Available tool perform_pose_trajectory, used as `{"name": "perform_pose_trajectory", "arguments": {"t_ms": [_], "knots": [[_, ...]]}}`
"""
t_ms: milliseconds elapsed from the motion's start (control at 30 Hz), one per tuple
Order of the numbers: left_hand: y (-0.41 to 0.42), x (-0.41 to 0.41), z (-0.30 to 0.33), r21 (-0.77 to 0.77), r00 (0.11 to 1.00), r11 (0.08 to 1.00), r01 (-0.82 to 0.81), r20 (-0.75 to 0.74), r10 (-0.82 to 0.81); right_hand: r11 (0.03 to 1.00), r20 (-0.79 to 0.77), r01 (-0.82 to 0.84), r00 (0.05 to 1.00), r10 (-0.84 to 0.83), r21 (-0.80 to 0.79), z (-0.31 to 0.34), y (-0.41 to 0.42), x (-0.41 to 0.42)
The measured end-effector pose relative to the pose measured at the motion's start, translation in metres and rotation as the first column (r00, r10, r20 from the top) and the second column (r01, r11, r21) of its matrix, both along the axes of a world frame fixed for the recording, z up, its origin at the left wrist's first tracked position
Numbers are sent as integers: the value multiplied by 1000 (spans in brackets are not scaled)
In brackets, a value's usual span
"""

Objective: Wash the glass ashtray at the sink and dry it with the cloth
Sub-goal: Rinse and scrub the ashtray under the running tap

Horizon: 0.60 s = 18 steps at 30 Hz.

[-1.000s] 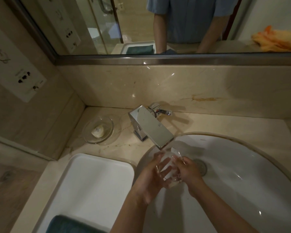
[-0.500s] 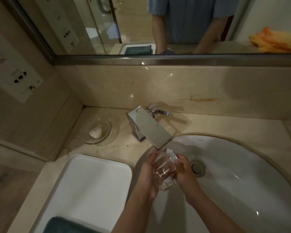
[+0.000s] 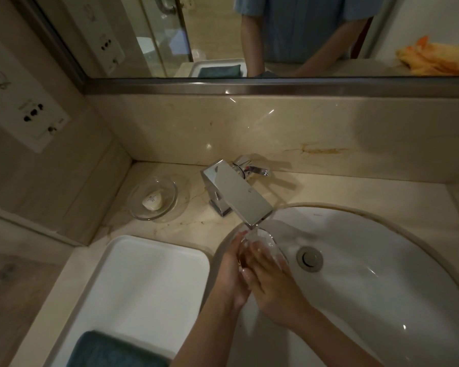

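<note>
Clear glass is all you can see of the ashtray (image 3: 266, 241), and it is hard to make out because the two hands are wrapped around it. It sits up in the air over the sink (image 3: 382, 260), right under the end of the tap (image 3: 236, 193). Only its top edge pokes out above the fingers.

The left hand (image 3: 232, 271) holds the ashtray from the left side, with its fingers curled up against the glass. The right hand (image 3: 270, 282) lies over the front of it, fingers close together and bent onto the glass. Both hands look wet and a bit blurry.

The tap is shiny metal with a flat, wide spout, and its handle (image 3: 252, 168) sticks out to the right. The sink is white and round, with a metal drain (image 3: 309, 259) just to the right of the hands.

To the left of the sink a white tray (image 3: 143, 282) rests on the stone counter (image 3: 342, 192). A dark teal cloth (image 3: 112, 350) lies at the near end of the tray. Behind the tray, near the wall, a small glass dish (image 3: 154, 198) holds a pale bar of soap (image 3: 152, 202).

A mirror (image 3: 223, 35) runs along the wall above. In it you can see a blue shirt, two arms, and something orange and crumpled on the right.
</note>
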<state>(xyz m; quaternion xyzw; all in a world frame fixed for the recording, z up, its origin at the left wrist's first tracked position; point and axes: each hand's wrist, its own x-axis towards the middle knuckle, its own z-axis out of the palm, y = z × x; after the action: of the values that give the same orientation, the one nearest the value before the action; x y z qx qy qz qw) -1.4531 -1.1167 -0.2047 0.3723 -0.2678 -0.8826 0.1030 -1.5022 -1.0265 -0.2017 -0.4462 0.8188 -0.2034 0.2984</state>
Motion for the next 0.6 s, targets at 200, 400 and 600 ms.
{"name": "perform_pose_trajectory", "arguments": {"t_ms": [200,400,600], "knots": [[1,-4,1,21,1000,1000,15,3,-15,996,-115,19,993,-8,93,7,9,14],[2,-3,-8,-19,996,998,68,52,-67,998,-49,-1,999,4,62,2,10,7],[-1,-10,-7,-65,996,994,88,31,-86,945,-100,310,949,-300,107,6,2,10]]}}
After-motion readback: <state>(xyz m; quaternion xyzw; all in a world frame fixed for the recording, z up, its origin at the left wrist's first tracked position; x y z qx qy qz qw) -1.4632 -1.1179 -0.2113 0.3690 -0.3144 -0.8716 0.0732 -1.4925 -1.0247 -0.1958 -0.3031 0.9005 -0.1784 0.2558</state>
